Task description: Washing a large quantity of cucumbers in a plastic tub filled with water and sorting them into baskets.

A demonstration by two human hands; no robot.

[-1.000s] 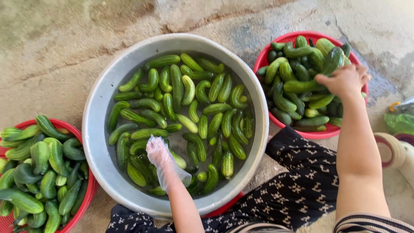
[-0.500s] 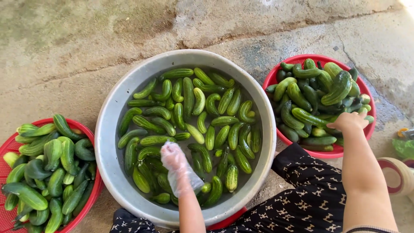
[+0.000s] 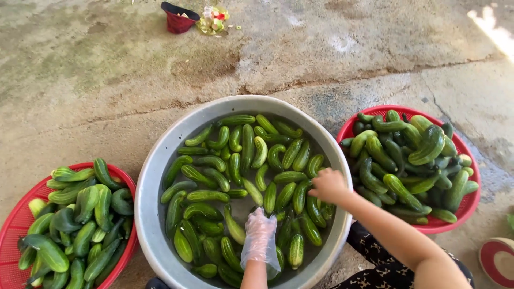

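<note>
A grey basin [image 3: 147,214] of water is crowded with floating cucumbers [image 3: 243,176], judged firm, wet, slippery, best grasped mid-body. The gloved left hand [image 3: 261,235] is dipped among them, fingers loosely curled; the bare right hand [image 3: 327,185] is lowered over them, grip hidden.

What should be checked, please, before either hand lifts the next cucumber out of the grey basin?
1. Left hand gloved: ok, clear plastic glove on.
2. Right hand gloved: not ok, bare.
3. Cucumbers in the grey basin within reach: ok, both hands are over them.
4. Firm hold on a cucumber: cannot tell for either hand.
5. Room in the right red basket: not ok, heaped.
6. Room in the left red basket: not ok, heaped too.
</note>
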